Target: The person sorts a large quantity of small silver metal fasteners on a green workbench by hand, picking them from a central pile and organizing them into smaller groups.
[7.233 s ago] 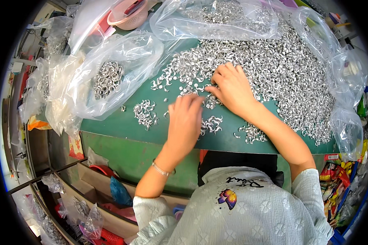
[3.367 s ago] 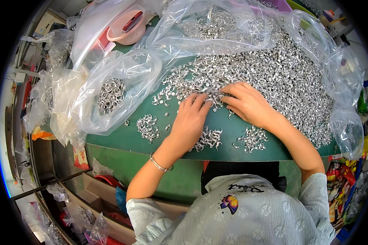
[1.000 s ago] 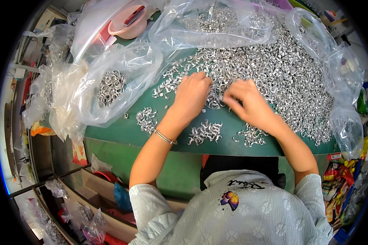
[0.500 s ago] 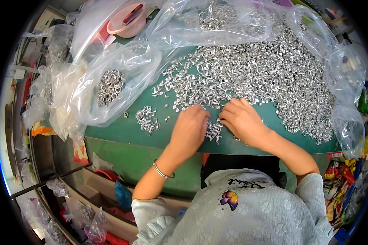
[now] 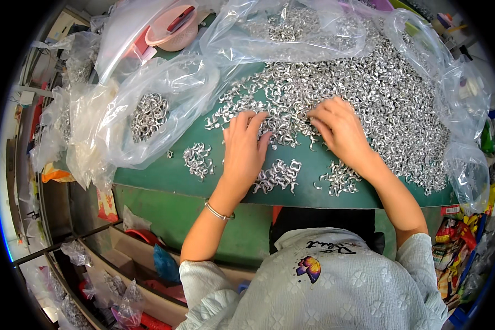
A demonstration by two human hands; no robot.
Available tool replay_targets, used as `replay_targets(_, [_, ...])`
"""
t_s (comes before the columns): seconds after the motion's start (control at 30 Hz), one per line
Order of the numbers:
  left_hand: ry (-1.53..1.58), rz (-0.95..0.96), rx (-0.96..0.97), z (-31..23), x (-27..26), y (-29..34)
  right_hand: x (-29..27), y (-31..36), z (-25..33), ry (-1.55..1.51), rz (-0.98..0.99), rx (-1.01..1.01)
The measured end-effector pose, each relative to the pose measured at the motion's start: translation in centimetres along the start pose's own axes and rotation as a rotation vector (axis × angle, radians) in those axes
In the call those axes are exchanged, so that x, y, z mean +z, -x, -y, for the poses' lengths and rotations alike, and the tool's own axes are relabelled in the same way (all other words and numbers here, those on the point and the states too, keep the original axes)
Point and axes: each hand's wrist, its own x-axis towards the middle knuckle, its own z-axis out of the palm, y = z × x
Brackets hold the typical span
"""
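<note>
Table (image 5: 159, 173): green top, edge nearest the wearer curved by the lens.
Heap (image 5: 401, 126): small curved silvery metal pieces, spread across the middle and right of the table.
Left bag (image 5: 176, 82): clear plastic, lying open, silvery rings (image 5: 149, 116) inside.
Left hand (image 5: 243, 143): at the heap's left front edge; thumb set wide of the index finger.
Right hand (image 5: 341, 126): over the heap's front edge, fingers curled and narrow; cannot tell whether a piece is pinched.
Basket (image 5: 173, 38): pink, behind the left bag.
Small piles (image 5: 278, 176): three, similar pieces, along the near edge.
Bangle (image 5: 217, 212): silvery, around left wrist.
</note>
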Motion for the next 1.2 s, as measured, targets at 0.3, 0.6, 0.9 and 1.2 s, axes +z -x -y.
replay_targets(0.3, [0.062, 0.105, 0.051, -0.3, -0.1, 0.5, 1.5, 1.8, 2.8, -0.169, 0.196, -0.035])
replay_targets(0.6, [-0.015, 0.174, 0.062, -0.6, 0.8, -0.5, 3.0, 0.3, 2.7, 0.078, 0.156, -0.009])
replay_targets(0.9, [0.137, -0.072, -0.008, 1.6, 0.1, -0.6, 1.2, 1.0, 1.6, 0.137, 0.032, 0.044])
replay_targets(1.2, [0.143, -0.053, -0.099, 1.4, -0.9, -0.7, -0.2, 1.3, 2.6, -0.072, 0.038, 0.052])
